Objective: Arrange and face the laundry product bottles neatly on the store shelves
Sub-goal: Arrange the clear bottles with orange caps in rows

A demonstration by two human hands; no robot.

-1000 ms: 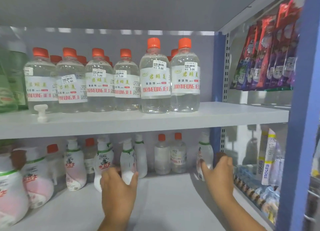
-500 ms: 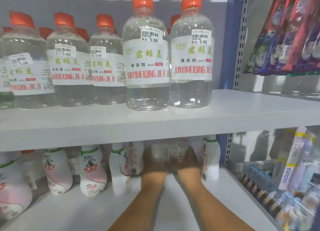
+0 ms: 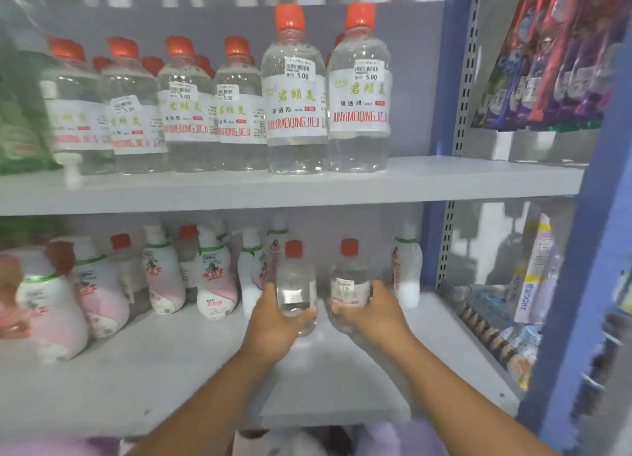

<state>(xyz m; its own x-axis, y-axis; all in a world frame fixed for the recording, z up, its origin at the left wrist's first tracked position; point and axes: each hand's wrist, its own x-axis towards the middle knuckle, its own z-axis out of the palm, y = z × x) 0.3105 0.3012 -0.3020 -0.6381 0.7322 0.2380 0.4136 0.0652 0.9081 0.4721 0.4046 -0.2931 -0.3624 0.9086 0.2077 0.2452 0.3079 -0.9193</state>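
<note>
- Hands hold one small clear bottle each above the lower shelf (image 3: 178, 380): the left hand (image 3: 273, 325) curls its fingers round the left small bottle (image 3: 295, 284), and the right hand (image 3: 372, 315) wraps round the right small bottle (image 3: 350, 284).
- Both small bottles stand upright, side by side but apart, with orange caps and clear liquid inside; the right one shows a white label with a price sticker, the left one shows only a pale patch.
- Half a second ago both hands were pushed together far back under the upper shelf; now they are nearer, with the two bottles drawn forward to the middle of the lower shelf.
- White and pink laundry bottles (image 3: 215, 284) stand in loose rows at the far left of the lower shelf, and one white bottle (image 3: 407, 267) stands at the far right, just beside the right small bottle.
- Large clear bottles (image 3: 295, 113) with orange caps, white labels and 5.00 stickers line the upper shelf (image 3: 444, 178), filled with clear liquid; two stand nearer the edge than the rest.
- A white pump cap (image 3: 72, 171) sits at the left on the upper shelf.
- Purple and red packets (image 3: 554, 65) hang at the upper right, beyond the blue upright (image 3: 441, 113).
</note>
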